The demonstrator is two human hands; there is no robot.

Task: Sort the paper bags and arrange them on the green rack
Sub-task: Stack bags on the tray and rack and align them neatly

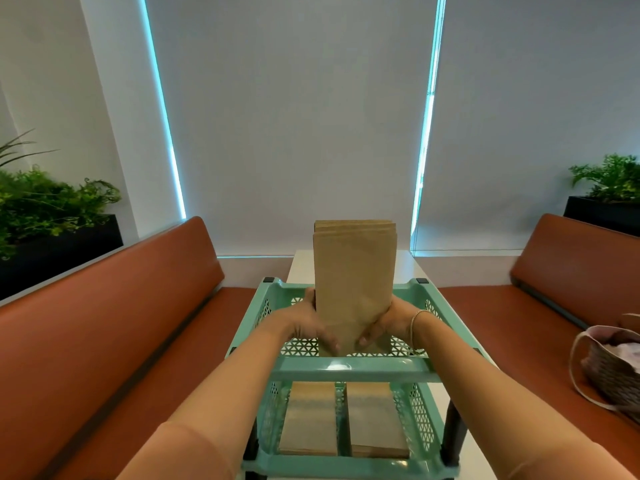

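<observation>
A stack of tall brown paper bags (354, 271) stands upright in the top tray of the green rack (349, 368). My left hand (313, 323) grips the stack's lower left side and my right hand (389, 323) grips its lower right side, thumbs across the front. The bottom edge of the stack rests on or just above the tray's perforated floor. On the lower shelf lie two flat piles of smaller brown bags, the left pile (308, 419) and the right pile (377, 420), side by side.
The rack stands on a narrow white table (410, 268) between two orange benches (138, 341) (554, 306). A woven handbag (613, 368) sits on the right bench. Planters with greenery (45, 209) flank the window blinds behind.
</observation>
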